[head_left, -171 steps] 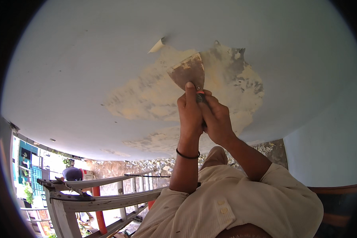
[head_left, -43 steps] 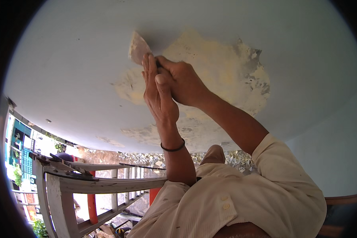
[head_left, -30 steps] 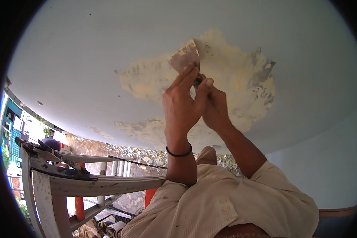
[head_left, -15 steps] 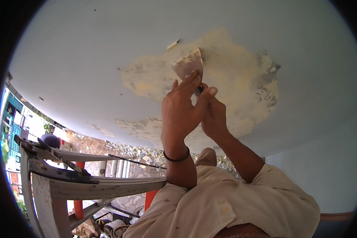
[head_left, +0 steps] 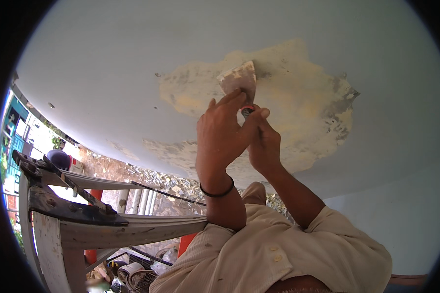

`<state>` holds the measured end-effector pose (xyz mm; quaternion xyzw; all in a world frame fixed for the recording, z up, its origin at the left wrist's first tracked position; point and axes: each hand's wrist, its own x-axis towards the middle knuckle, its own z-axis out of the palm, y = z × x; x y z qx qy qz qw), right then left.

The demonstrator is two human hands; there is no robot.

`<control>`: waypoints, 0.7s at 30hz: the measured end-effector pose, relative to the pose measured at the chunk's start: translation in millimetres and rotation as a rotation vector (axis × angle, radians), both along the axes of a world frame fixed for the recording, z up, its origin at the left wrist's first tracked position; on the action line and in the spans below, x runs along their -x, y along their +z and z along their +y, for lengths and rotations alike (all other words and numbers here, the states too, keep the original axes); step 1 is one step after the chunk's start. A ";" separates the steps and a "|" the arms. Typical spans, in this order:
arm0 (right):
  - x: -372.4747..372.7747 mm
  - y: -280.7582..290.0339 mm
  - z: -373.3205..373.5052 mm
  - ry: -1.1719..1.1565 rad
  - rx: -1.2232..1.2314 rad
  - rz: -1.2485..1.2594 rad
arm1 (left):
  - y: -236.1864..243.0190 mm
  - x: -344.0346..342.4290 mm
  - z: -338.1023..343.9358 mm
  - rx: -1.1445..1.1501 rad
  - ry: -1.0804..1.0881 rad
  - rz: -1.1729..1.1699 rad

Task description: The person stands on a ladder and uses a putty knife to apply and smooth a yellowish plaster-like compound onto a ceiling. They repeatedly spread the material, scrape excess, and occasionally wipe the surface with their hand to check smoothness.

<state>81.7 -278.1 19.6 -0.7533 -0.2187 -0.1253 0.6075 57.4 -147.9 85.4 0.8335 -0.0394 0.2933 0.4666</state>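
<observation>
Against the pale blue-grey wall (head_left: 107,63), a broad scraper (head_left: 237,75) is being held with its blade pointing up the picture, tilted slightly to the left, over the upper middle of a ragged cream-and-grey patch (head_left: 298,88). Whether the whole blade edge is being pressed to the wall cannot be told. The dark handle (head_left: 247,112), with a reddish-orange collar beside the blade, is being gripped by the right hand (head_left: 265,146), whose fingers are being partly hidden by the other one. By the left hand (head_left: 219,136), support is being given from the left side: its fingers are being stretched up onto the base of the blade, while its thumb is being held apart, slanting across the right hand. Around the left wrist a black band (head_left: 217,193) is being worn. At the lower left, the view is being crossed by a paint-spotted ladder (head_left: 132,233). Beyond the beige shirt (head_left: 303,249), the floor along the wall is being covered by pale flakes (head_left: 176,184).
</observation>
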 end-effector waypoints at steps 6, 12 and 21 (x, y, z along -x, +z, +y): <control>-14.6 1.6 24.2 0.039 -0.012 -0.142 | -4.8 -0.4 1.4 -0.156 0.153 -0.114; -16.3 -1.9 20.7 0.033 -0.010 -0.193 | -1.3 2.0 -6.8 -0.102 0.071 -0.020; -17.8 -17.5 27.3 0.067 -0.081 -0.272 | 2.8 6.6 -0.8 -0.067 0.038 0.032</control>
